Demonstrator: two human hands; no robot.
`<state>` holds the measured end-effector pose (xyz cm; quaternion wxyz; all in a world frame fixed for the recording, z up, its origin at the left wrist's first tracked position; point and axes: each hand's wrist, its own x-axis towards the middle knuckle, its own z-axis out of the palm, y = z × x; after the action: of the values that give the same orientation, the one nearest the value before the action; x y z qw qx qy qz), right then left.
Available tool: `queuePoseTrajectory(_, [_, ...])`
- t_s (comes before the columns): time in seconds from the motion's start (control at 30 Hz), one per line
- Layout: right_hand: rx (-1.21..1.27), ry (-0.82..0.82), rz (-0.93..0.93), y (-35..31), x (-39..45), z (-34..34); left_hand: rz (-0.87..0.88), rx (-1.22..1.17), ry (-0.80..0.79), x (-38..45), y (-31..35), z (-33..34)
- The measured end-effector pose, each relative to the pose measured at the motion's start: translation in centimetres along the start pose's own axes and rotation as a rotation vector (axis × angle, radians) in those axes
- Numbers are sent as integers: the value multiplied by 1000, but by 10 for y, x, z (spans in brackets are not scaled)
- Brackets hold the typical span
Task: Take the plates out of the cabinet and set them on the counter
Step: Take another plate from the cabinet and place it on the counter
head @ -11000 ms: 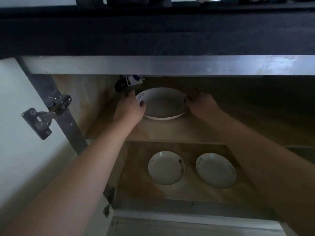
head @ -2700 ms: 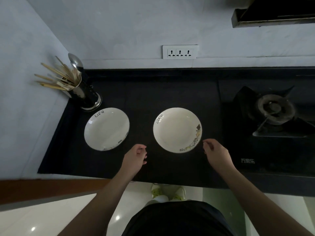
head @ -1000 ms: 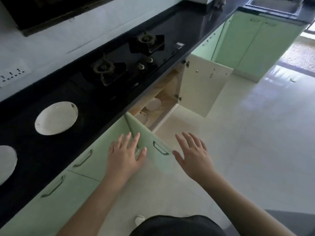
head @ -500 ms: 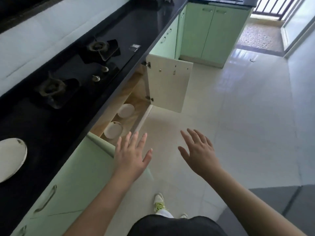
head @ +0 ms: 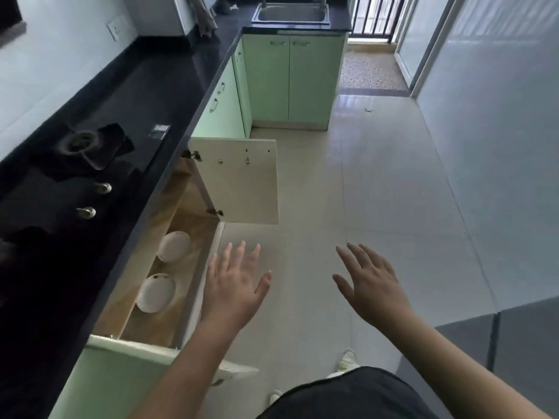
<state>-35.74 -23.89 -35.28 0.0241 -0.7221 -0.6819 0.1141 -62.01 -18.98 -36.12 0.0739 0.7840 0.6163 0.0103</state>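
Plates (head: 156,293) sit down-left of both hands in the open cabinet (head: 193,237); left hand (head: 234,287) is closer, right hand (head: 370,282) further, fingers spread, holding nothing.

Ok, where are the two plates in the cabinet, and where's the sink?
Far plate (head: 174,246): head view, middle of its white face.
Near plate (head: 157,293): head view, middle of its white face.
Sink (head: 291,13): head view, its metal basin.

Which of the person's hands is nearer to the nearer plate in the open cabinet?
Left. The left hand hovers just right of the nearer plate; the right hand is farther right.
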Motion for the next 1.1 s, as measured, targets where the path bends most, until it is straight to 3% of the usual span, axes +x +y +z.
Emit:
queuePoseTrajectory(0.2, [27,-2,-45,36,64,0,-49,26,2,54,22,8])
queuePoseTrajectory(0.63, [-10,-95,-349,127,247,-42,-431,109,8,160,86,0])
queuePoseTrajectory(0.9, [-29,-102,-641,50,322,-36,-707,68,-6,129,49,-9])
queuePoseTrajectory(1.1, [-77,-113,-915,-49,349,-30,-801,-38,160,113,-1,-3])
